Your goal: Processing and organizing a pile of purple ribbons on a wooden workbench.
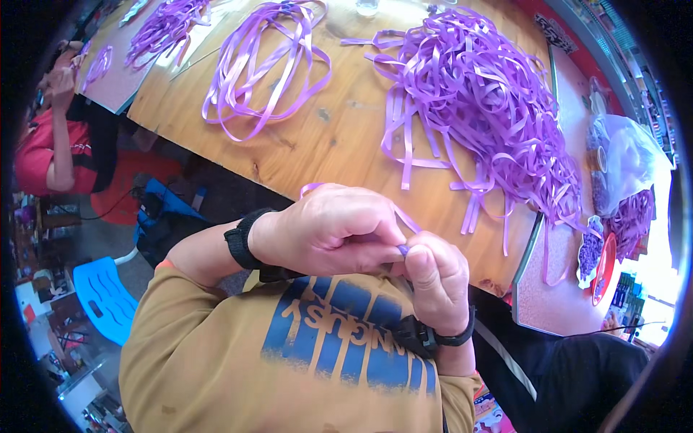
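My left hand (336, 227) and my right hand (437, 280) meet in front of my chest, just off the table's near edge. Thumb and fingers are pinched together on both. A bit of purple ribbon (403, 250) shows between the two pinches, and each hand grips it. More of a ribbon strand (408, 219) comes out behind the left fingers, toward the table. My hands hide the rest of the held piece. Beyond them, a loosely looped bundle of purple ribbon (232, 86) lies at the left of the wooden table (339, 123). A big tangled heap of purple ribbons (480, 94) covers the right.
Further ribbon bundles (164, 30) lie at the far left, near a person in red (58, 155). A blue stool (107, 297) stands on the floor at left. To the right are a clear plastic bag (629, 155) and a red-orange basin (605, 270); ribbons hang over the table edge.
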`<state>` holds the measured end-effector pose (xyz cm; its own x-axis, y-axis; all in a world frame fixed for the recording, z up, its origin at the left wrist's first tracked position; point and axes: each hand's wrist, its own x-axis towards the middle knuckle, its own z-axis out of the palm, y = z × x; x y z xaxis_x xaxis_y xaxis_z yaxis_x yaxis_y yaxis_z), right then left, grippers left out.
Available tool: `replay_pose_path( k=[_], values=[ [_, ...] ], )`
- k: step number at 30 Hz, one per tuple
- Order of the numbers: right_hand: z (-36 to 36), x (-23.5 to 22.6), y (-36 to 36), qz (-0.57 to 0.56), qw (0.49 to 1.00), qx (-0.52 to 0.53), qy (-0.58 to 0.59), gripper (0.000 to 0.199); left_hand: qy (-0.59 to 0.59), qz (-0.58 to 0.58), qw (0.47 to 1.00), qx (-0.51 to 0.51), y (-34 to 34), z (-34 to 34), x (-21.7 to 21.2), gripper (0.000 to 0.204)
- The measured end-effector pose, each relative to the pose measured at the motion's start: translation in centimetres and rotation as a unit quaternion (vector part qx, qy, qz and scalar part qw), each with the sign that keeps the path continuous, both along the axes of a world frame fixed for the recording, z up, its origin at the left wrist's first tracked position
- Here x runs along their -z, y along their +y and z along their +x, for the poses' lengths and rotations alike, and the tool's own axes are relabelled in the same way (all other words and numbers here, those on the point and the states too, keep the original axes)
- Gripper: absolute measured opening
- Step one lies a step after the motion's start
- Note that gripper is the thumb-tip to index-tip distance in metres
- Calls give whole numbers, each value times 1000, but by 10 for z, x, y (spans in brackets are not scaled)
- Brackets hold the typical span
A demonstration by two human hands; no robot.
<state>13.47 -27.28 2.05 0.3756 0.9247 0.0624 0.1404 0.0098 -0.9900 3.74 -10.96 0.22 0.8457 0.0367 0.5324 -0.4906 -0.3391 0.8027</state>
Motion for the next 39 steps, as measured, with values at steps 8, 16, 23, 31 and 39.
replay_pose_path(
  k=[8,16,23,31,39],
  values=[
    [-5,2,3,21,999,26,-25,30,-20,-13,1000,-2,-6,0,4,21],
    [-9,10,3,47,998,45,4,34,-103,4,991,-84,-21,1,21,24],
    [-11,12,2,60,994,56,74,37,-62,-18,996,-54,-22,-2,25,25],
    [-10,9,2,50,996,47,55,36,-123,60,989,-49,-13,2,22,28],
    [-11,9,-2,15,995,35,92,36,-155,115,981,-26,-8,4,27,29]
  ],
)
